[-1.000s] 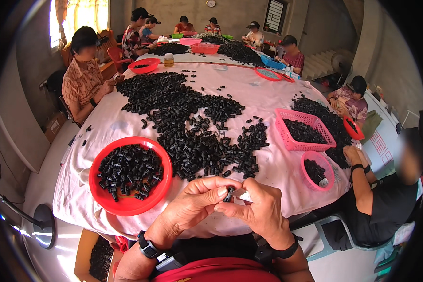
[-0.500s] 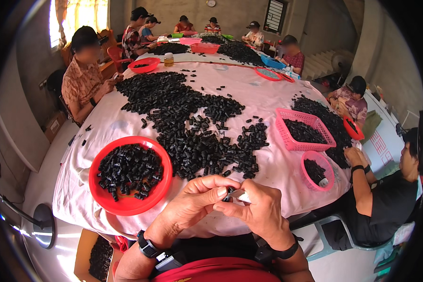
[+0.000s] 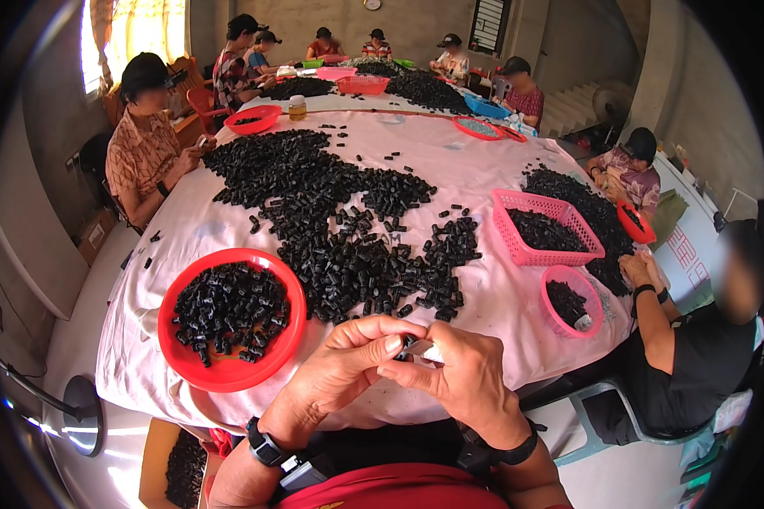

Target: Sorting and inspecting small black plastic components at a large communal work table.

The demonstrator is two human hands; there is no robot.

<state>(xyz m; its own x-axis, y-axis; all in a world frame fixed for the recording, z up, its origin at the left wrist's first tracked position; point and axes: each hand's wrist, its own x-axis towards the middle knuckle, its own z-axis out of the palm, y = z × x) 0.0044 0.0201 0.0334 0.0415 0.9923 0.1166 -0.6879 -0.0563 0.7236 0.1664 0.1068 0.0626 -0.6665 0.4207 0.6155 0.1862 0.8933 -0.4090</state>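
Observation:
My left hand [image 3: 335,365] pinches a small black cylindrical part [image 3: 405,346] between thumb and fingertips, above the near edge of the table. Closed around a small white-handled tool [image 3: 431,350], which looks like a thin blade, my right hand [image 3: 471,373] brings its tip against the part. Fingers cover most of both items. Beyond my hands lies a large heap of similar black parts [image 3: 348,254] on the pale pink cloth [image 3: 475,339]. To the left, a red basin [image 3: 229,380] holds many more of these parts.
A pink rectangular basket [image 3: 560,256] and a pink round bowl [image 3: 579,331], both with black parts, stand to the right. A co-worker [image 3: 688,365] sits close on that side; several others surround the table. An open cardboard box [image 3: 154,458] is on the floor at lower left.
The view has shifted slightly. Both hands keep their grip, with the black part and the tool still together and only small changes in finger position.

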